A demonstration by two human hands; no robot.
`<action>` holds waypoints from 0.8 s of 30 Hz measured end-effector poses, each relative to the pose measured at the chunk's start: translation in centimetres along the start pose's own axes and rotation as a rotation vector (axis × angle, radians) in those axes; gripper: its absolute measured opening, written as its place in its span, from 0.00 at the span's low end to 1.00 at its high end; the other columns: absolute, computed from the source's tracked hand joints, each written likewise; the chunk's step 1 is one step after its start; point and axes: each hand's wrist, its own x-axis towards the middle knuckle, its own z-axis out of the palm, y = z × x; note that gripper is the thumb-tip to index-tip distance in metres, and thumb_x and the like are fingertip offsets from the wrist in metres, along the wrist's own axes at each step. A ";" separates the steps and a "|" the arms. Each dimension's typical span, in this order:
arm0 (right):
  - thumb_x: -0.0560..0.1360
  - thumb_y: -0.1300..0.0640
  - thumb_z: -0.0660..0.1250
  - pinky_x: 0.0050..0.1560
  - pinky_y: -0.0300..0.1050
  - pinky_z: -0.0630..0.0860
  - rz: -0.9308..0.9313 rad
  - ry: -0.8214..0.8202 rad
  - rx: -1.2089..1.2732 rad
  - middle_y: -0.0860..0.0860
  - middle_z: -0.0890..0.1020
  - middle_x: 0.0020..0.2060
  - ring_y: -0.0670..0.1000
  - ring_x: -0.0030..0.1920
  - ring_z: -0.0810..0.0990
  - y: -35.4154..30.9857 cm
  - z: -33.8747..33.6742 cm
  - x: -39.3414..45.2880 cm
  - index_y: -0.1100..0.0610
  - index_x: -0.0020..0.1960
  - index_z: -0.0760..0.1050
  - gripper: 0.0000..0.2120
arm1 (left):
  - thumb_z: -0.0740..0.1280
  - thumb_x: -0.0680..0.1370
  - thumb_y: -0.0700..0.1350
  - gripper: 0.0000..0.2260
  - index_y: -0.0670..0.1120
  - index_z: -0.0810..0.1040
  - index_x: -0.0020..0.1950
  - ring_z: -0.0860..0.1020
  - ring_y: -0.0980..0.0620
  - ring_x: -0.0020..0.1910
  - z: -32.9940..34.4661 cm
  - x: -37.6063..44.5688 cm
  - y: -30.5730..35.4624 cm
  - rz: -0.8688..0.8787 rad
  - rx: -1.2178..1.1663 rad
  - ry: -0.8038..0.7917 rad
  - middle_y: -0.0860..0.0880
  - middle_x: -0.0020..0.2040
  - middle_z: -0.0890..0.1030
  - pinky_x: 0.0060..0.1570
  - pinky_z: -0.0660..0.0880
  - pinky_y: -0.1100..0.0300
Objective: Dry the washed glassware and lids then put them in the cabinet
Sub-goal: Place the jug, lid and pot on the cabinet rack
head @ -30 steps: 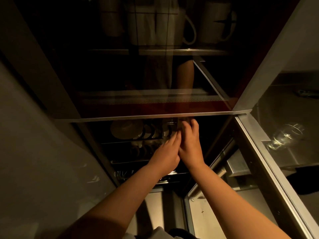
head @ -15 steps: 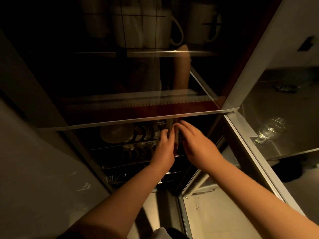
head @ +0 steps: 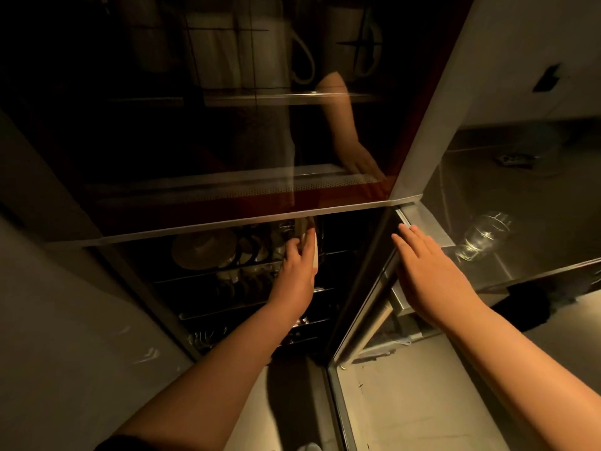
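My left hand (head: 297, 266) reaches into the cabinet (head: 227, 288), fingers curled around a pale lid (head: 313, 252) on the rack. My right hand (head: 426, 271) hovers flat, fingers straight, holding nothing.

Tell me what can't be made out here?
Head view only:
- What the left hand grips on the dark wire rack: a pale edge shows, the rest is lost in shadow.
- Upper shelf white mugs: dimmed by reflections in the glass door.
- Clear drinking glass: blurred.
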 end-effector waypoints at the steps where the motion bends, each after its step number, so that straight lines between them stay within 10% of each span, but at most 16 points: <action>1: 0.62 0.68 0.75 0.68 0.55 0.58 0.008 -0.002 0.027 0.65 0.67 0.69 0.64 0.70 0.65 0.1 -0.1 0.0 0.67 0.70 0.64 0.38 | 0.61 0.79 0.37 0.36 0.52 0.41 0.77 0.69 0.46 0.64 0.1 0.1 0.0 -0.010 0.003 -0.003 0.45 0.74 0.52 0.58 0.75 0.54; 24: 0.75 0.64 0.63 0.71 0.42 0.41 -0.021 -0.031 0.303 0.56 0.53 0.76 0.55 0.76 0.45 0.5 -2.8 -0.4 0.61 0.76 0.48 0.34 | 0.59 0.80 0.35 0.21 0.45 0.59 0.72 0.72 0.47 0.49 1.9 2.6 1.4 -0.120 0.132 -0.017 0.41 0.58 0.66 0.44 0.71 0.61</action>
